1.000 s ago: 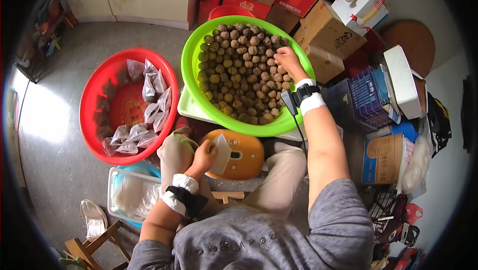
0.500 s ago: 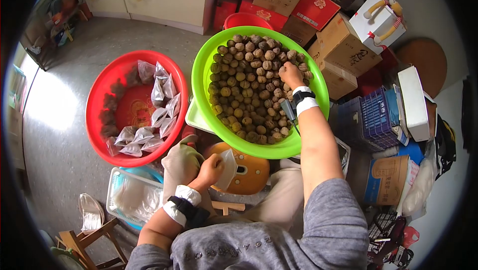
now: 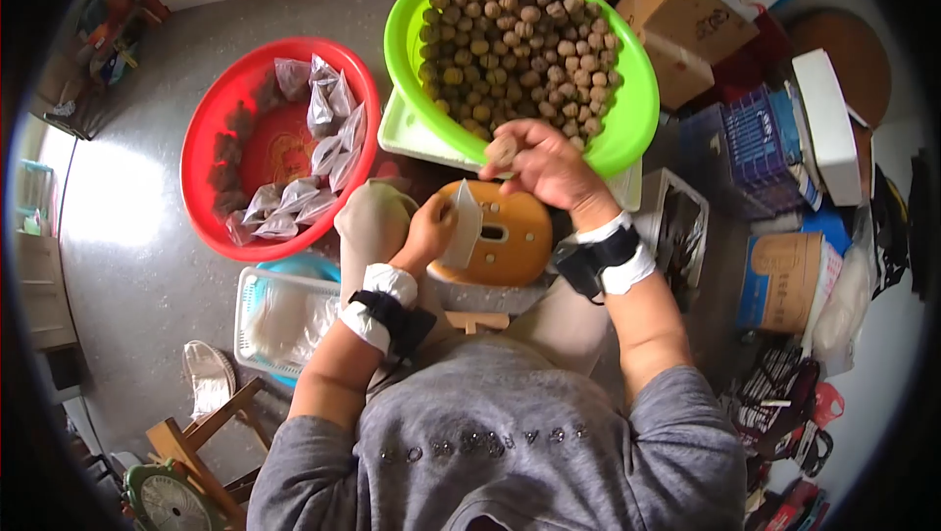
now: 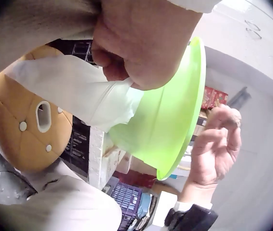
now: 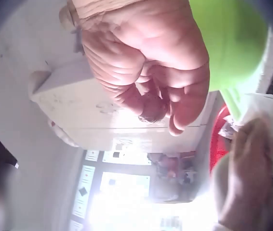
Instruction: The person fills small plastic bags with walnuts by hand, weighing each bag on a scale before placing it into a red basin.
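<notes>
Between thumb and fingers, the right hand (image 3: 551, 170) holds a walnut (image 3: 503, 150) in front of the near rim of the green basin (image 3: 642, 129); the right wrist view shows the walnut (image 5: 153, 109) at the fingertips of that hand (image 5: 148, 57). Curled fingers of the left hand (image 3: 427, 233) grip a thin whitish bag (image 3: 465, 227) above the orange stool (image 3: 510, 262). In the left wrist view the bag (image 4: 73, 89) hangs from the left hand (image 4: 136, 43), with the right hand (image 4: 216, 149) beyond it. Many walnuts (image 3: 520, 41) fill the basin.
A red basin (image 3: 196, 149) with several filled clear bags (image 3: 338, 124) stands at the left. Below it is a white basket (image 3: 257, 330) of plastic bags. Cartons (image 3: 686, 7) and a purple crate (image 3: 760, 144) stand at the right.
The right hand has come out of the walnuts, back toward the body and the bag, with a walnut in its fingers. The left hand still grips the bag. The head view has shifted.
</notes>
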Motion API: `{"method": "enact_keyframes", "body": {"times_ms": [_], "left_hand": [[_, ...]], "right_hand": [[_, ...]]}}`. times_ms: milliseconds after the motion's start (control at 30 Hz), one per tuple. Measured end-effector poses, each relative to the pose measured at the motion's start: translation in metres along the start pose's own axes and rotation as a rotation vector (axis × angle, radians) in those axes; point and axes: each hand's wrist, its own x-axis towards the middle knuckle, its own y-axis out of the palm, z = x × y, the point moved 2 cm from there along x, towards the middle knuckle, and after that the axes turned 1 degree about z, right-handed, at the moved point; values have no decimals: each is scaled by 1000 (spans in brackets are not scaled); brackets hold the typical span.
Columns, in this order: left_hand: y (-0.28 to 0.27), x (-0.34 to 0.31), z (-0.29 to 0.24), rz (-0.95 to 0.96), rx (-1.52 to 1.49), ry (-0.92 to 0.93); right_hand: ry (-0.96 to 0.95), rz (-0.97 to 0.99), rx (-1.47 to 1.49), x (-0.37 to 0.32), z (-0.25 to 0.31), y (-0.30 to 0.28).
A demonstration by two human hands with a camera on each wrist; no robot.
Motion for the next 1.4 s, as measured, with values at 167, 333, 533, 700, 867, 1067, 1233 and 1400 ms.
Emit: {"method": "enact_keyframes", "body": {"times_ms": [167,333,533,700,867,1067,1233,1400], "left_hand": [[-7,-8,-3,-18,18,64],[-12,-15,-15,-54,-68,0],[-11,-12,-5,-14,42,76],[-9,-12,-12,16,54,87],[-10,-11,-12,11,105,64],[-10,-8,-16,-9,60,71],[-10,-8,-28,16,47,29],[-5,-4,-20,50,-17,-31]], "right_hand": [[68,-156,-458,-4,-102,-5],[-117,-265,-1411,-8,-129,-16],[112,-262,-1672,-7,-124,-2],[124,-190,-1761,2,-135,5],[80,-319,-1763,1,-131,4],[119,51,-968,-7,-56,10],[63,-82,-741,14,58,-31],[-60,-669,-951,86,112,-154]]}}
